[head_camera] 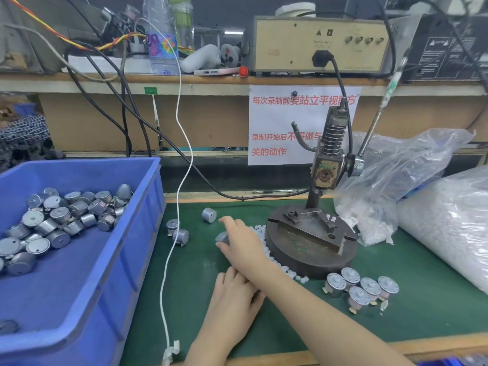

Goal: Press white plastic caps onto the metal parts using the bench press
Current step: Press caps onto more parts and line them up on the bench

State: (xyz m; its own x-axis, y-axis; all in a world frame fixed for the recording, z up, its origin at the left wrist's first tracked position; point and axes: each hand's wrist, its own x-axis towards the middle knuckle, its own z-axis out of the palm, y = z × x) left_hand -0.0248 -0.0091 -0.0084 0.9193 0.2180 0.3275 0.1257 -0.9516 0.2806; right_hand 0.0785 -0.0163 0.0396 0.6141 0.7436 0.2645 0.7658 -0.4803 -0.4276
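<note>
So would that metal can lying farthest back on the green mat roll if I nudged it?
Probably. The can is a round drum lying on its side, so it would likely roll, though the mat may slow it. It looks all metal, so it is probably heavy for its size. Its smooth shell could be slippery.

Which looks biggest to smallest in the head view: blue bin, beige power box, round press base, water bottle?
1. blue bin
2. beige power box and round press base: alike, box farther away
3. water bottle

Right hand point(239, 241) grips a metal part point(222, 237) on the green mat point(412, 262) beside the bench press point(314, 203).
</note>
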